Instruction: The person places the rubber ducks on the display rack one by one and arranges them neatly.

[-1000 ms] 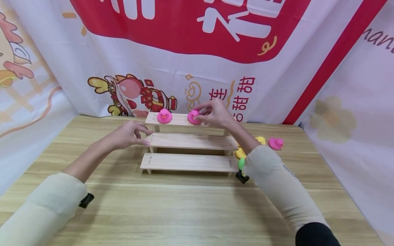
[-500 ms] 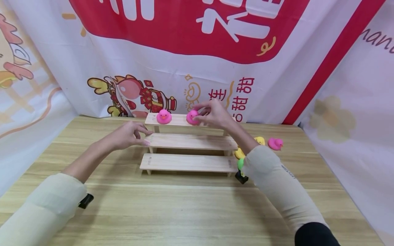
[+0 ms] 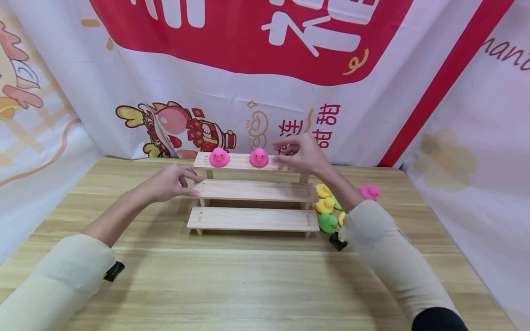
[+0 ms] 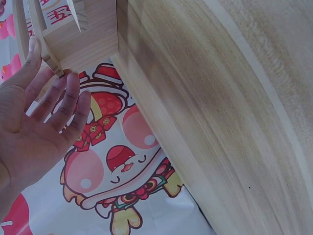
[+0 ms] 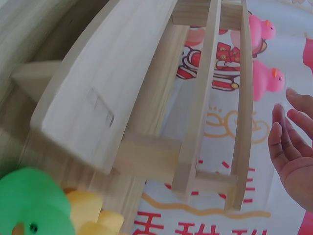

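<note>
A three-step wooden stand (image 3: 253, 219) is on the table. Two pink rubber ducks sit side by side on its top step: the left duck (image 3: 219, 157) near the left end, the right duck (image 3: 259, 158) near the middle. My left hand (image 3: 169, 184) pinches the left end of the middle step; in the left wrist view its thumb and fingers (image 4: 71, 98) lie on either side of the board. Just right of the right duck, my right hand (image 3: 305, 155) hovers at the top step with relaxed fingers, holding nothing. The right wrist view shows a gap between this hand (image 5: 296, 161) and the duck (image 5: 266, 81).
Right of the stand, several yellow ducks (image 3: 325, 205) and green ducks (image 3: 328, 223) cluster, partly hidden by my right forearm. Another pink duck (image 3: 368, 192) lies beyond them. A printed cloth (image 3: 232, 87) hangs right behind the stand.
My right hand has let go of the right pink duck and drawn away to the right. That duck stays on the top step. The left hand keeps its grip.
</note>
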Tool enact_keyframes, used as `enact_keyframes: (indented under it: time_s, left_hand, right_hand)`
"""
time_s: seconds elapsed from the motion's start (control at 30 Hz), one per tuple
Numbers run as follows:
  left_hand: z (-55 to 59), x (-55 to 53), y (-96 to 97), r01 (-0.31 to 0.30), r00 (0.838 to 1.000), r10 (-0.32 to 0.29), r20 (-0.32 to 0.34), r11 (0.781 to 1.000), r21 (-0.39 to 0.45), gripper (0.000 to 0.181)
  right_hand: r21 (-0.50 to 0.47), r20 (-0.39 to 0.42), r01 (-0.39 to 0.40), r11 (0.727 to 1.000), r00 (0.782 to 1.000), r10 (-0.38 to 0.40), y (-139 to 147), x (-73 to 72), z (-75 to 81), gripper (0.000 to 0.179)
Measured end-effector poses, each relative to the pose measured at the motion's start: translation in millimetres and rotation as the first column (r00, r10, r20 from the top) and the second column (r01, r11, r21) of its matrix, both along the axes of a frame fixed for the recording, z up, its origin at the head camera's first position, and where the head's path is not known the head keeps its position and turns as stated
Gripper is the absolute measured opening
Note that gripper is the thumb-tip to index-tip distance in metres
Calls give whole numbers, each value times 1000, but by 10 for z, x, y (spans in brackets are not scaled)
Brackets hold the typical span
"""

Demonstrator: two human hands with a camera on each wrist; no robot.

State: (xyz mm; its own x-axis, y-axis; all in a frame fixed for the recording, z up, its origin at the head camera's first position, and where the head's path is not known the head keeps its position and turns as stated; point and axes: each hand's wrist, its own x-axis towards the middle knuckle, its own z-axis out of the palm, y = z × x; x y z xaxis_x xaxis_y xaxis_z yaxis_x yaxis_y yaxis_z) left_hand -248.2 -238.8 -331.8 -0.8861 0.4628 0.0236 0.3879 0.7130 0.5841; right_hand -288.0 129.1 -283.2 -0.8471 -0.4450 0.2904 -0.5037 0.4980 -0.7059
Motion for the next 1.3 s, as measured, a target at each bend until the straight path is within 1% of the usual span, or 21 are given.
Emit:
enact_keyframes:
  time_s: [0.2,0.33,0.47,0.6,0.77,1.0,1.17,1.3]
  left_hand:
    - [-6,8,-10,4,1000,-4,-4,1000,3,46]
    - [-5,17,-14,4,1000,-4,-2,1000,9,46]
    - [3,25,-19,2,1000,-3,5,1000,7,47]
    - [13,25,-27,4,1000,-4,8,1000,1,48]
    - [6,17,-28,4,1000,-4,8,1000,-4,48]
    - [8,15,-8,6,1000,-6,8,1000,-5,46]
    - [11,19,-6,7,1000,-7,10,1000,-2,47]
    - [10,20,-2,7,1000,-7,12,1000,0,47]
  right_hand:
    - [0,0,38,999,999,-38,244,52,-17,34]
    - [31,2,75,997,997,-75,450,78,-37,35]
    - [61,35,115,992,992,-117,641,124,-48,37]
    - [52,56,136,989,989,-139,784,170,-82,36]
    - [56,44,142,988,989,-145,936,211,-159,34]
    - [64,75,174,983,981,-178,1215,251,-268,35]
    - [109,106,205,973,971,-216,1408,255,-337,35]
    - [114,125,236,965,960,-249,1565,265,-428,36]
